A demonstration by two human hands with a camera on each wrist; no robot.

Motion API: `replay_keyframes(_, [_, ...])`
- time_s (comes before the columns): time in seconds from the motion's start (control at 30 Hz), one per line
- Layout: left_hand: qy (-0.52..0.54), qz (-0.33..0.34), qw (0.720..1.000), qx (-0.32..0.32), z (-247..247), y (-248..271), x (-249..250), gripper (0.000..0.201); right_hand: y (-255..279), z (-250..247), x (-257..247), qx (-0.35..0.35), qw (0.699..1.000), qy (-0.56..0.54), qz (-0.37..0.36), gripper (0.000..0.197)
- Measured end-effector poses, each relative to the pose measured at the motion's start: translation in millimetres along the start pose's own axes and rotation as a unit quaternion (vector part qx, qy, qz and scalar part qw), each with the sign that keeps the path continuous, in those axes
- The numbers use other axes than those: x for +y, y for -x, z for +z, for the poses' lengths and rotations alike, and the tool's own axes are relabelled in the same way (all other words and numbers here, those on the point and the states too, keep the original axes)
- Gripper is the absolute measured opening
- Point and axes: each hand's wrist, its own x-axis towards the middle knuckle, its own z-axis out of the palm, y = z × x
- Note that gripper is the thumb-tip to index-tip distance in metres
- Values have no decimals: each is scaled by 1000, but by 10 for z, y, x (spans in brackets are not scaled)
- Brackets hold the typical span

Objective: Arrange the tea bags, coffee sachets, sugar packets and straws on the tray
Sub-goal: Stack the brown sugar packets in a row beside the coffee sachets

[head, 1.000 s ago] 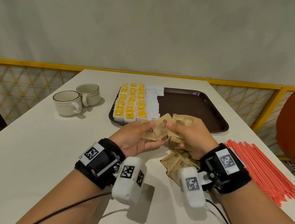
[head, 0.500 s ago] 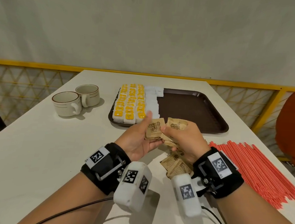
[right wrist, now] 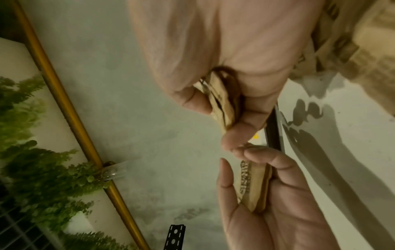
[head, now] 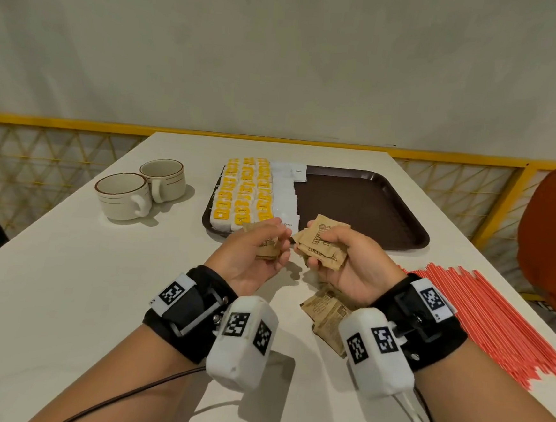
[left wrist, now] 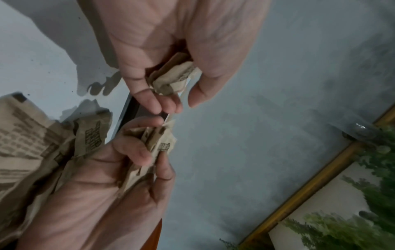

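Now your left hand [head: 260, 252] and right hand [head: 342, 262] each grip crumpled brown paper sugar packets [head: 322, 247] above the white counter [head: 65, 277]; next, lay them on the dark brown plastic tray [head: 370, 204] beside the white coffee sachets [head: 284, 194].

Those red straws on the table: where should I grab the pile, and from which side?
Grip the red straws across the bundle's middle, coming from above on the right hand's side. They lie flat, roughly parallel, fanned out at the near ends, so a mid-length pinch probably gathers most.
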Motion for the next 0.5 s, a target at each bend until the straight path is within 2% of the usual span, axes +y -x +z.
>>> replay_keyframes(0.2, [-144, 63, 987, 14, -24, 7, -59, 31, -51, -14, 101, -3, 995, 88, -53, 10])
replay_keyframes(0.37, [-181, 79, 980, 2, -23, 14, -53, 30, -67, -66, 74, 23, 988, 130, -86, 13])
replay_keyframes(0.5, [-201, 95, 975, -20, 4, 37, -102, 27, -58, -56, 107, 10, 986, 136, -97, 26])
